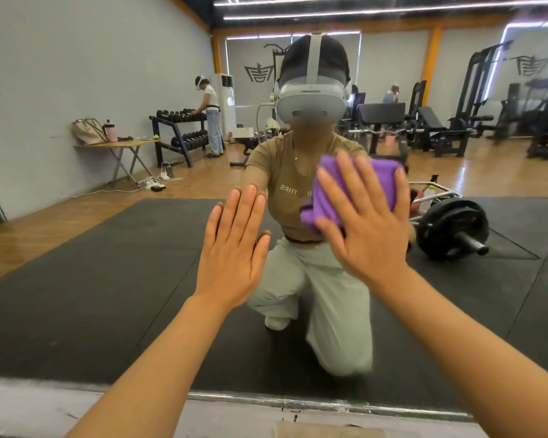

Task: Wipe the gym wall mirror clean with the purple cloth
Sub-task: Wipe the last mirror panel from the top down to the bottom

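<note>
Right hand [366, 222]: fingers spread straight, palm pressing purple cloth [355, 188] flat against mirror [108, 248].
Left hand [233, 245]: flat, fingers straight, just left of cloth, holding nothing.

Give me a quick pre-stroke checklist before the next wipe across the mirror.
1. purple cloth under right hand, fingers straight and spread: ok.
2. Cloth flat on the glass: not ok, bunched at its lower left.
3. left hand flat against the mirror, apart from the cloth: ok.
4. Lower mirror frame below both hands: ok.
5. Smears left on the glass: cannot tell.
</note>
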The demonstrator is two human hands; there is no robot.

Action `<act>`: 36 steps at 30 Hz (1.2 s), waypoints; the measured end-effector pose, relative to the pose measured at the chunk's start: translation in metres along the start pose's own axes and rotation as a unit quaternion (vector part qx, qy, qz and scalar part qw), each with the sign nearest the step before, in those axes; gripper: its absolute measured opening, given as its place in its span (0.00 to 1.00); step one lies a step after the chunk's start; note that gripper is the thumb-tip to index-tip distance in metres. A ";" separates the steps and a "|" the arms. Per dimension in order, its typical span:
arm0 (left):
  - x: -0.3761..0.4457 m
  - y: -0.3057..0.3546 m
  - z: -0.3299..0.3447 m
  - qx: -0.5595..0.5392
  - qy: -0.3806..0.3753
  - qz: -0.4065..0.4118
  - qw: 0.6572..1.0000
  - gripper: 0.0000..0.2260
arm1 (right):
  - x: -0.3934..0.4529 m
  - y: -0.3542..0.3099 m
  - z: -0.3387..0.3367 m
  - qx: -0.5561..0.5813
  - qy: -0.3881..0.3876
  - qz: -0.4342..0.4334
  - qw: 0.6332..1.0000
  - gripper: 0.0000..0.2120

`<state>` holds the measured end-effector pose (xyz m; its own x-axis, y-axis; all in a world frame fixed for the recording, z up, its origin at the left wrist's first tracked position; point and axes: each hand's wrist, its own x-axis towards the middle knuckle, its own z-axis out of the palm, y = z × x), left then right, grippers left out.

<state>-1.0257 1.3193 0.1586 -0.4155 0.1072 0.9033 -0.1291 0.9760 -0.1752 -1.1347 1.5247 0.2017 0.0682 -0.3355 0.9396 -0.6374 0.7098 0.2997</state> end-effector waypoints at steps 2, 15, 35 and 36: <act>0.000 0.001 -0.001 -0.003 0.000 -0.001 1.000 0.27 | 0.032 0.005 0.000 -0.019 0.026 0.061 0.998 0.26; 0.003 0.004 -0.019 -0.031 -0.029 -0.006 0.999 0.30 | -0.033 -0.035 0.012 -0.023 -0.042 -0.057 0.997 0.25; -0.037 -0.004 0.000 -0.013 -0.019 -0.076 0.997 0.32 | -0.142 -0.070 0.011 -0.043 -0.143 -0.087 0.985 0.25; -0.037 -0.004 0.000 -0.015 -0.019 -0.076 0.997 0.32 | -0.134 -0.070 0.010 -0.042 -0.141 -0.085 0.985 0.25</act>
<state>-1.0102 1.3119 0.1260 -0.4266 -0.0481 0.9032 -0.1656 0.9859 -0.0258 -1.1067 1.5141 0.0532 -0.0562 -0.6042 0.7949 -0.5683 0.6739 0.4721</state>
